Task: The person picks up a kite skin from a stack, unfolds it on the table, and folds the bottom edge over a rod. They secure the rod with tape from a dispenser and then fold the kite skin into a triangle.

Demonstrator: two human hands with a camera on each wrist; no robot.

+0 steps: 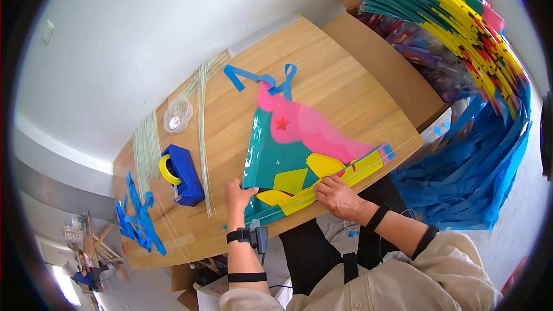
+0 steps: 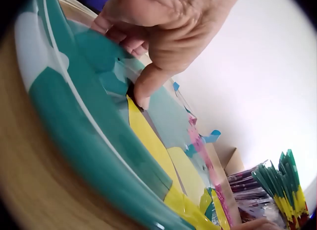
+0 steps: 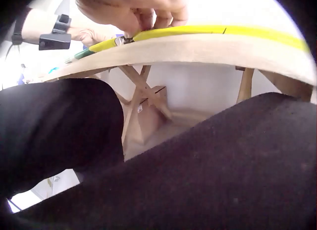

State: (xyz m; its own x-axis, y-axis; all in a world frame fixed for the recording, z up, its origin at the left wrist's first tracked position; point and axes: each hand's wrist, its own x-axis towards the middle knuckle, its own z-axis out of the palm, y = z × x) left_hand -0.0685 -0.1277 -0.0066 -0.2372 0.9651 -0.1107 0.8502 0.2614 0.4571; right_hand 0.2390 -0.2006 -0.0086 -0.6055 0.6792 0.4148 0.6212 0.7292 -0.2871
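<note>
A kite sail (image 1: 276, 147) of thin green, pink and yellow plastic, with a red star, lies on the table in the head view. Its front edge is a folded green and yellow strip with a thin pale rod along it. My left hand (image 1: 236, 197) holds the sail's left edge, thumb over the sheet; the left wrist view has this thumb (image 2: 143, 88) on the plastic beside a yellow patch. Farther right, my right hand (image 1: 339, 197) pinches the yellow strip (image 3: 198, 29) at the table's front edge. A blue ribbon (image 1: 253, 75) trails from the sail's far tip.
Left of the sail stand a blue tape dispenser (image 1: 187, 175) and a clear tub (image 1: 178, 115) of small parts. Thin pale rods (image 1: 202, 132) and blue ribbon pieces (image 1: 138, 213) lie there too. Many stacked sails (image 1: 443, 17) hang by a cardboard box (image 1: 380, 63) at right.
</note>
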